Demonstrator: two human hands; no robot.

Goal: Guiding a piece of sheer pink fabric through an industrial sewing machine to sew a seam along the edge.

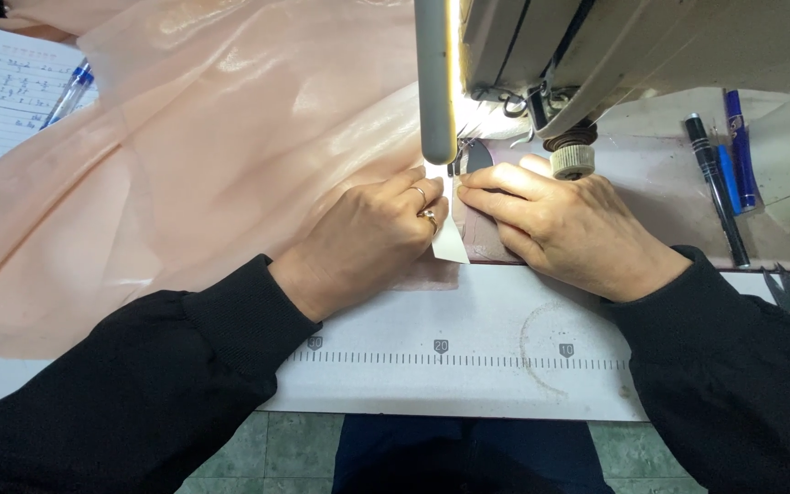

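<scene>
Fabric [185,165] left of sewing machine [596,46], pens [720,174] right, ruler strip [459,359] before both.

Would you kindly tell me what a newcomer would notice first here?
A shiny peach fabric spreads over the table's left half. At centre, the left hand and right hand press flat beside a small white paper strip, under the grey sewing machine with its bright lamp tube.

The sewing machine [614,46] runs off the top edge, and its lamp [436,82] hides the needle. The peach fabric [185,155] leaves the frame at left. Both elbows are cropped below.
</scene>
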